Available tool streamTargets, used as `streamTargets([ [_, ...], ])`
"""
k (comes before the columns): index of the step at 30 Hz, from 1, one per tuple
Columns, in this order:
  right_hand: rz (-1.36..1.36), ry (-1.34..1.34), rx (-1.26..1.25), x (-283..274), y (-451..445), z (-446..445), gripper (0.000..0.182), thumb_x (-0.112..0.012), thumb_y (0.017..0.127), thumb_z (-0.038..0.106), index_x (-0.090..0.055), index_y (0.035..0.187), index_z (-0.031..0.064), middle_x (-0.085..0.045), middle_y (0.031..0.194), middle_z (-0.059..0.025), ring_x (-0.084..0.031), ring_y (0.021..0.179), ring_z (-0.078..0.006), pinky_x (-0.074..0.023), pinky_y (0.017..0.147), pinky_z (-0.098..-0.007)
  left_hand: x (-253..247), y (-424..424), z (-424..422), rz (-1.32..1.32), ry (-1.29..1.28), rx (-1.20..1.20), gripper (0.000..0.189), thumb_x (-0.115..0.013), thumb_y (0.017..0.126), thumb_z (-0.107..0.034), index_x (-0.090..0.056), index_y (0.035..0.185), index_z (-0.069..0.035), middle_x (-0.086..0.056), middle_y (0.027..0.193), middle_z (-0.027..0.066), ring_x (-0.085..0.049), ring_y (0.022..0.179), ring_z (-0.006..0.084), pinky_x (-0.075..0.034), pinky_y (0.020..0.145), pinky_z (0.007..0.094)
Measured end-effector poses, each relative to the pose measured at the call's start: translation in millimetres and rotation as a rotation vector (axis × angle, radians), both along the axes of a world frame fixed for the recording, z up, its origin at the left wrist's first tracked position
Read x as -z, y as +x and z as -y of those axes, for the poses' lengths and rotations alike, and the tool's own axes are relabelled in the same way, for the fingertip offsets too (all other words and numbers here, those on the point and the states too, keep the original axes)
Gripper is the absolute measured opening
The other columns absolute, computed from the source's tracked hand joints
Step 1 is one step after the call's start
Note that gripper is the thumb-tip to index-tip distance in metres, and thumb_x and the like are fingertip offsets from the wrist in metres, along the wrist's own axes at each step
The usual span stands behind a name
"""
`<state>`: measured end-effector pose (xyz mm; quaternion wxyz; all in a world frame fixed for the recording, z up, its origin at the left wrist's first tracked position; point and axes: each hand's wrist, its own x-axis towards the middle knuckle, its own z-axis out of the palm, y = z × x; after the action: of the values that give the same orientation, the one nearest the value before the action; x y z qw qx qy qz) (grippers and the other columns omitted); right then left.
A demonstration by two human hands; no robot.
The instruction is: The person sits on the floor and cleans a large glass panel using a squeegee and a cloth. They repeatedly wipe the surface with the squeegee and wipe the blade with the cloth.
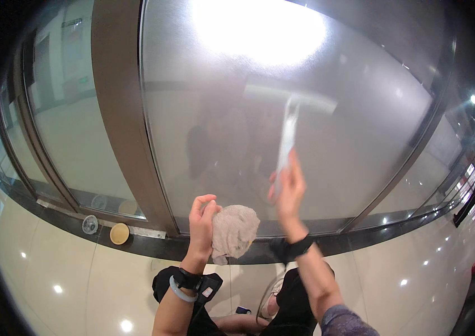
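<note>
My right hand is closed round the pale handle of a window squeegee, blurred by motion. The squeegee's wide blade lies across the large glass pane, tilted slightly down to the right, below a bright glare. Lower and to the left, my left hand holds a bunched beige cloth on its right side, with thumb and forefinger raised near the top of the cloth. The palm behind the cloth is hidden. Both wrists wear black bands.
A brown metal frame post borders the pane on the left. On the dark stone ledge at its foot stand a clear plastic cup and a yellow bowl. Glossy tiles cover the floor; my knees are close to the ledge.
</note>
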<state>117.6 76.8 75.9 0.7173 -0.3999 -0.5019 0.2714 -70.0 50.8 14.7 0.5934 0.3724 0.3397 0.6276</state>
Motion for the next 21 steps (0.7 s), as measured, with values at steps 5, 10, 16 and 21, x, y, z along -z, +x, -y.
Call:
streamTargets([
  [5,-0.032,0.199,0.089,-137,23,-23,0.046,-0.042,0.099,0.016,-0.037,0.145,0.0135,-0.058,0.081,-0.0049,-0.051,0.053,-0.0074,-0.042,0.039,-0.0213,-13,1,7,0.111,-0.069,0.016,0.019,-0.05,0.096,-0.02,-0.05,0.111,-0.007,-0.059,0.088,0.0055,-0.06,0.082,0.015,-0.052,0.069,0.0297],
  [10,-0.034,0.155,0.152,-24,19,-41,0.048,-0.042,0.1,0.017,-0.033,0.147,0.0165,-0.055,0.087,-0.0033,-0.051,0.065,-0.0066,-0.0417,0.045,-0.0207,7,1,-5,0.29,-0.05,0.056,0.021,-0.047,0.097,-0.02,-0.05,0.113,-0.007,-0.06,0.094,0.0051,-0.061,0.089,0.0153,-0.053,0.078,0.0325],
  [16,0.191,-0.446,0.057,231,-20,31,0.057,-0.039,0.1,0.018,-0.018,0.152,0.0208,-0.052,0.069,-0.0031,-0.046,0.053,-0.0114,-0.0434,0.052,-0.0279,19,-10,-10,0.435,-0.023,0.186,0.039,-0.037,0.097,-0.031,-0.052,0.123,-0.005,-0.059,0.118,0.0095,-0.059,0.105,0.0233,-0.051,0.087,0.0383],
  [21,0.366,-0.313,0.096,198,-17,19,0.055,-0.042,0.098,0.015,-0.025,0.149,0.0113,-0.054,0.121,-0.0163,-0.056,0.105,-0.0268,-0.0443,0.088,-0.0338,16,-11,-5,0.573,-0.026,0.065,0.038,-0.039,0.098,-0.03,-0.052,0.123,-0.004,-0.059,0.116,0.0107,-0.059,0.106,0.0243,-0.05,0.09,0.0395],
])
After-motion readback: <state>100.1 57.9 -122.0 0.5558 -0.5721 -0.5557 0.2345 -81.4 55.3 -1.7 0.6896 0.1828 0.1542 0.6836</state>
